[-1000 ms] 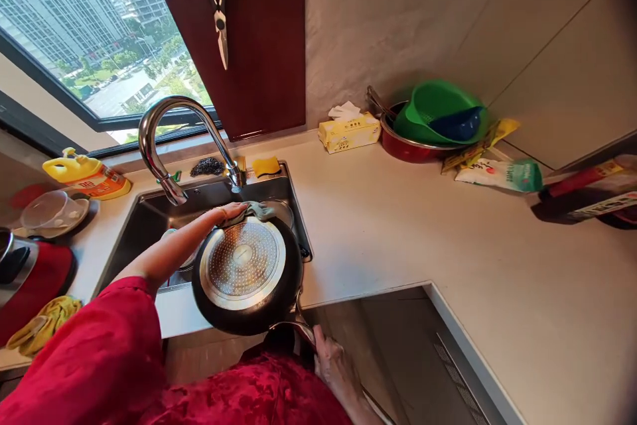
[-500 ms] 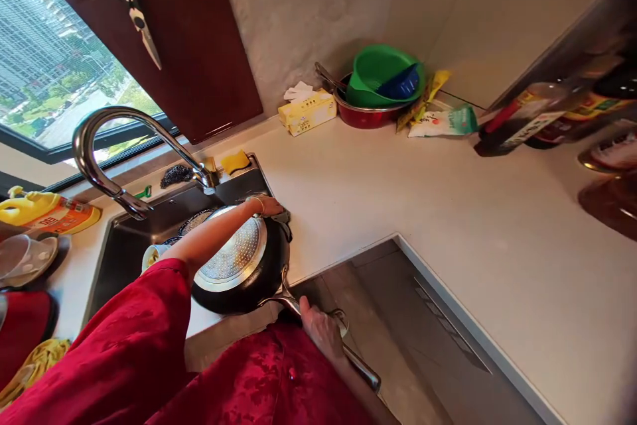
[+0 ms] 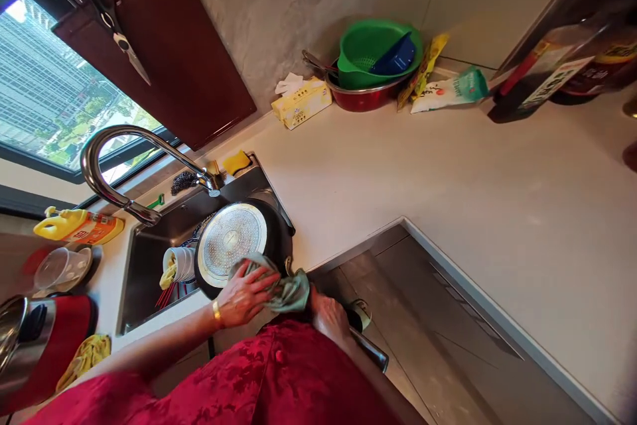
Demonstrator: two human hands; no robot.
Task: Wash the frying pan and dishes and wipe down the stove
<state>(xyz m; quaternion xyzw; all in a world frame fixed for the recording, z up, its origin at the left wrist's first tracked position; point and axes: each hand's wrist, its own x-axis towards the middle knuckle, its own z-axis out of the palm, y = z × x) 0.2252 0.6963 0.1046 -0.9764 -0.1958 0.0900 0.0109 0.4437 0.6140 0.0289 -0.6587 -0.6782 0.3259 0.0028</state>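
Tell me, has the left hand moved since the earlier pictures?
Yes: the left hand, with its cloth, has moved away from the faucet, from the pan's far rim round to its near rim.

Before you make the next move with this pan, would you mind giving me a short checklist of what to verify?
Right hand gripping the pan handle: ok, closed around it.
Green cloth under the left hand, against the black frying pan: ok.
Pan held over the sink: ok.
Pan's metal base dry: cannot tell.
Faucet off: cannot tell.
Pan clear of the white cup: cannot tell, they look very close.
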